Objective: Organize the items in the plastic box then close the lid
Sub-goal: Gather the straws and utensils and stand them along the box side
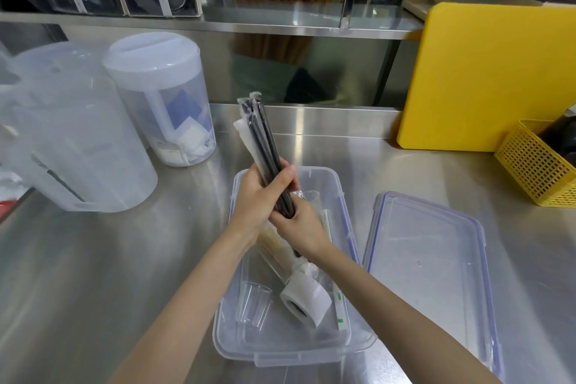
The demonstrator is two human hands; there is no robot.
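A clear plastic box (339,343) stands open on the steel counter in front of me. Above it, both hands grip a bundle of wrapped black straws (260,134) that points up and away. My left hand (260,196) holds the bundle's middle; my right hand (299,227) holds its lower end. Inside the box lie a white tape roll (307,299), a clear plastic cup (252,302) on its side, a long clear packet (274,249) and a paper-wrapped straw (338,305). The box's clear lid (433,274) with blue seal lies flat to the right.
Two translucent pitchers (71,140) (162,97) stand at the left. A yellow cutting board (495,72) leans against the back wall at the right, with a yellow mesh basket (539,165) beside it. A steel shelf runs along the back.
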